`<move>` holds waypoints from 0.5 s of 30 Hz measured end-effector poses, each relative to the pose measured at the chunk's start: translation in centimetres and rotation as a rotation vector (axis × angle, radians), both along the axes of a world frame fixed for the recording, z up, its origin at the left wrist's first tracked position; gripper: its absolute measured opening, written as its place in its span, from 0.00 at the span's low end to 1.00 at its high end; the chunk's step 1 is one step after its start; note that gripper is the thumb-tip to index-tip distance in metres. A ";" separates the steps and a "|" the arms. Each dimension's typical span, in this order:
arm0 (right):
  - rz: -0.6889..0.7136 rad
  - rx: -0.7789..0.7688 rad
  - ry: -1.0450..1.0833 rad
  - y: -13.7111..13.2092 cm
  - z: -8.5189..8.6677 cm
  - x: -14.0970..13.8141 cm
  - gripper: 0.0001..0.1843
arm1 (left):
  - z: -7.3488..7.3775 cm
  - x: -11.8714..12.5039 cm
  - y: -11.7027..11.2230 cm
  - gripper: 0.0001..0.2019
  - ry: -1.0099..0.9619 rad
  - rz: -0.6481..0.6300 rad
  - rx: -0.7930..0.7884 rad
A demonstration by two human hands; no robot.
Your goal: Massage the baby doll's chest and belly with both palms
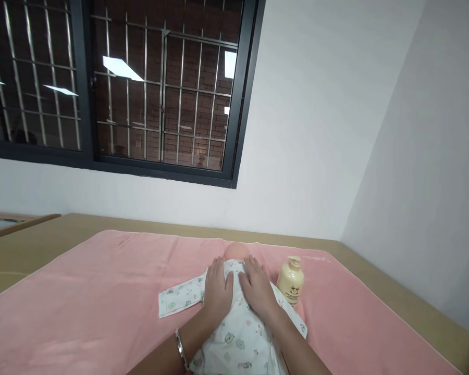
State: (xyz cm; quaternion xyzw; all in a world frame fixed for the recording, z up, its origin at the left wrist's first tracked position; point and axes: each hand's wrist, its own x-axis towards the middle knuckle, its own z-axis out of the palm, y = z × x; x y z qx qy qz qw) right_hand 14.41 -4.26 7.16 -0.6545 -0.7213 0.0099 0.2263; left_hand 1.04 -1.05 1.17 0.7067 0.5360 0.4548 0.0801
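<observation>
A baby doll [236, 251] in a white printed romper [238, 338] lies on a pink blanket [101, 291], head pointing away from me. My left hand [218, 289] rests flat on the doll's chest, fingers stretched out, with a silver bangle on the wrist. My right hand [258, 286] lies flat beside it on the chest, fingers also extended. One empty sleeve [180, 299] of the romper spreads out to the left. Neither hand grips anything.
A cream pump bottle [291, 281] stands on the blanket just right of the doll. The blanket covers a tan surface [35, 239] that meets white walls at the back and right. A barred dark window [140, 88] is above.
</observation>
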 end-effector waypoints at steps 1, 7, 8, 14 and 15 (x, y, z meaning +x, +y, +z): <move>0.018 0.048 0.006 -0.2 0.2 -0.2 0.30 | -0.1 -0.1 -0.1 0.26 -0.043 0.003 0.056; 0.198 -0.007 -0.007 -0.8 -0.2 -1.0 0.28 | -0.4 -0.3 -0.4 0.25 -0.193 -0.020 0.135; 0.213 -0.023 -0.003 -0.7 -0.2 -1.0 0.28 | -0.4 -0.3 -0.3 0.25 -0.208 -0.022 0.123; 0.142 0.078 0.037 -0.5 -0.2 -0.7 0.29 | -0.7 -0.3 0.0 0.24 -0.270 -0.052 0.151; 0.157 0.071 0.039 -0.5 -0.3 -0.8 0.28 | -0.8 -0.3 0.1 0.24 -0.277 -0.055 0.154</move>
